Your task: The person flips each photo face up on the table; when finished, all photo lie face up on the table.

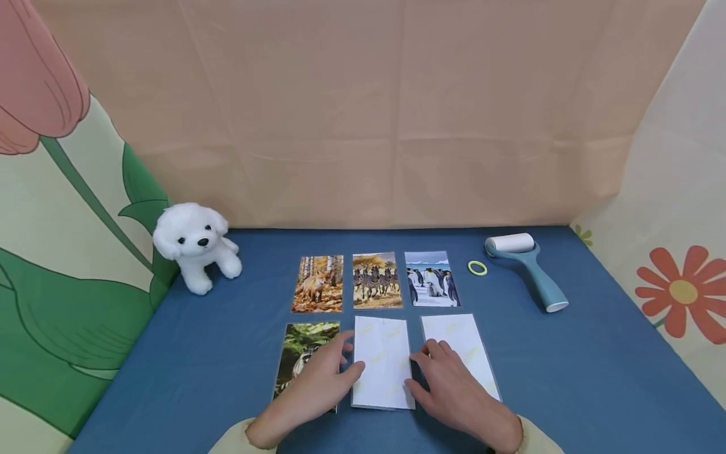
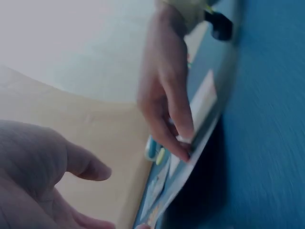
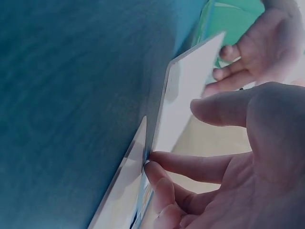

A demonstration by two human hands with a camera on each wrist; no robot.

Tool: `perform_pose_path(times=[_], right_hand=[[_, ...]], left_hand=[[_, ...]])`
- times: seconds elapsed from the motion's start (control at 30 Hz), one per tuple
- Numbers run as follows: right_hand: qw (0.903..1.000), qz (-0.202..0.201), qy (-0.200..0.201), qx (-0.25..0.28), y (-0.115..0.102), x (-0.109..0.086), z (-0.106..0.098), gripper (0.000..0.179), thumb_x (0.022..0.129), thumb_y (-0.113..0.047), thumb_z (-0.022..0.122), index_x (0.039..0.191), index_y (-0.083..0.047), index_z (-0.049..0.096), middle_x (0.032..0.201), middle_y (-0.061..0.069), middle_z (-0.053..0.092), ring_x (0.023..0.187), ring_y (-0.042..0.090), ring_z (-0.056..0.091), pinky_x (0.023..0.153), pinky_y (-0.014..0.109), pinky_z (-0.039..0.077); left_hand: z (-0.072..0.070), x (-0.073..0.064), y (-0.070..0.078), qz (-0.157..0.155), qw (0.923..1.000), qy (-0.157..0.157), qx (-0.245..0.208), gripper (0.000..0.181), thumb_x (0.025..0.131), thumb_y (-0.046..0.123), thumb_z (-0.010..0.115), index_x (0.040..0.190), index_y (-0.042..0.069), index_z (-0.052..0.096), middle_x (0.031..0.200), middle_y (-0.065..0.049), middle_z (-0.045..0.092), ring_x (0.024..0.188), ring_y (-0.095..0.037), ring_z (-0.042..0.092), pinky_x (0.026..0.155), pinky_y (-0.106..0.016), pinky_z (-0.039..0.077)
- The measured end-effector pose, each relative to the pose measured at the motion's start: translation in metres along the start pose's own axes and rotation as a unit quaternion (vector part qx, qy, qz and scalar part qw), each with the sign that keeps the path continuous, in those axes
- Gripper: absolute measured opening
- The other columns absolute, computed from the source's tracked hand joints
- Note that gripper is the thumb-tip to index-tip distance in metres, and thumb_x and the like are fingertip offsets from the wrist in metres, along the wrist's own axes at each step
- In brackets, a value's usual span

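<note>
A white card [image 1: 381,362] with faint yellow marks lies face-down in the middle of the front row. The right hand [image 1: 450,388] touches its right edge with the index fingertip; the thumb [image 3: 217,109] stands apart from the card. At the left edge is the left hand [image 1: 320,381], fingers spread and relaxed, nothing held. Beneath the left hand, a picture card [image 1: 300,347] of a striped animal among green leaves is partly hidden. A second white card [image 1: 462,347] lies partly under the right hand.
Behind lie three picture cards: a fox [image 1: 317,284], zebras [image 1: 377,280] and penguins [image 1: 433,279]. A yellow-green ring [image 1: 477,268] and a blue-handled lint roller [image 1: 535,271] are at the back right. A white plush dog [image 1: 195,246] sits at the back left of the blue table [image 1: 187,378].
</note>
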State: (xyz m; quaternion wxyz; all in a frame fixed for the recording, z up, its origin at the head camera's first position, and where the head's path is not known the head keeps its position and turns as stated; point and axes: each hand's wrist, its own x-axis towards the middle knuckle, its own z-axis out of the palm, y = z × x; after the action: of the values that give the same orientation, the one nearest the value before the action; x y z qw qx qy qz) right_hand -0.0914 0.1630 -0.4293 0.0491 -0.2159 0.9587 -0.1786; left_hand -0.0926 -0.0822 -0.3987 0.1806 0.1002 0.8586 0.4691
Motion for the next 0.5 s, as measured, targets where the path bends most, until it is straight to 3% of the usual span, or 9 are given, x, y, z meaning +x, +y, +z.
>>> perform_pose_path(times=[0.17, 0.3, 0.5], right_hand=[[0.9987, 0.021, -0.027, 0.039, 0.001, 0.002, -0.003, 0.039, 0.095, -0.034, 0.071, 0.117, -0.001, 0.072, 0.104, 0.003, 0.058, 0.093, 0.02, 0.048, 0.084, 0.047, 0.046], [0.9946, 0.034, -0.024, 0.095, 0.001, 0.002, -0.006, 0.038, 0.101, -0.036, 0.062, 0.119, -0.002, 0.07, 0.106, 0.002, 0.059, 0.098, 0.021, 0.052, 0.09, 0.051, 0.045], [0.9767, 0.038, -0.005, 0.211, 0.002, 0.0, -0.012, 0.043, 0.109, -0.038, 0.044, 0.128, -0.006, 0.064, 0.117, 0.002, 0.065, 0.109, 0.023, 0.06, 0.095, 0.053, 0.046]], left_hand=[[-0.001, -0.003, 0.012, 0.003, 0.9983, 0.029, -0.05, 0.06, 0.103, 0.022, 0.059, 0.153, 0.0, 0.034, 0.133, -0.013, 0.056, 0.112, -0.031, 0.055, 0.082, -0.046, 0.049], [0.004, -0.001, 0.021, 0.025, 0.9932, 0.044, -0.105, 0.061, 0.102, 0.016, 0.057, 0.155, 0.002, 0.03, 0.129, -0.01, 0.056, 0.111, -0.027, 0.054, 0.08, -0.042, 0.048], [0.017, 0.006, 0.033, 0.077, 0.9851, 0.038, -0.149, 0.067, 0.101, 0.016, 0.059, 0.157, 0.007, 0.024, 0.129, -0.008, 0.056, 0.109, -0.024, 0.055, 0.08, -0.038, 0.049]])
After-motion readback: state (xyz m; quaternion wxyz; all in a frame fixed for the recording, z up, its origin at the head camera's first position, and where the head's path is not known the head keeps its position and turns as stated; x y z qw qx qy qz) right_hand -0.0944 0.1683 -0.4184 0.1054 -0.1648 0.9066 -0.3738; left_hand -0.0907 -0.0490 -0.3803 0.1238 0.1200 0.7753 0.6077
